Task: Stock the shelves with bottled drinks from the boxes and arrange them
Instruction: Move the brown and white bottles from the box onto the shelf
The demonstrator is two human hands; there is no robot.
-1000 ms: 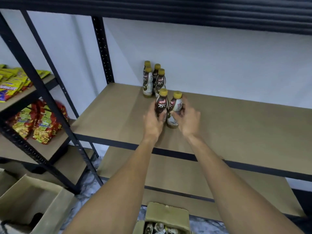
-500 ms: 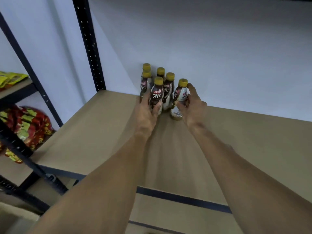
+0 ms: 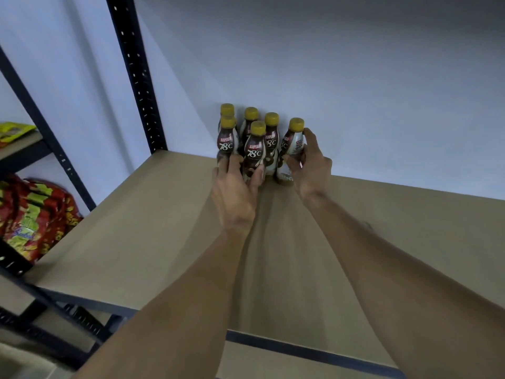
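Note:
Several brown coffee bottles with yellow caps stand clustered at the back of the tan shelf (image 3: 164,228), against the white wall. My left hand (image 3: 236,187) grips the front bottle (image 3: 255,149) around its lower body. My right hand (image 3: 310,166) grips the rightmost bottle (image 3: 292,140), fingers curled round its side, thumb in front. Both held bottles stand upright on the shelf, touching the other bottles (image 3: 250,120) behind them.
A black perforated upright (image 3: 136,75) rises at the shelf's back left corner. On the neighbouring rack to the left lie red and yellow snack packs (image 3: 30,214) and yellow packs (image 3: 15,131) above. The shelf's dark front rail (image 3: 300,351) runs below my arms.
Both hands have pushed their bottles back across the shelf, from near the front edge into the cluster by the wall. My head has moved in closer.

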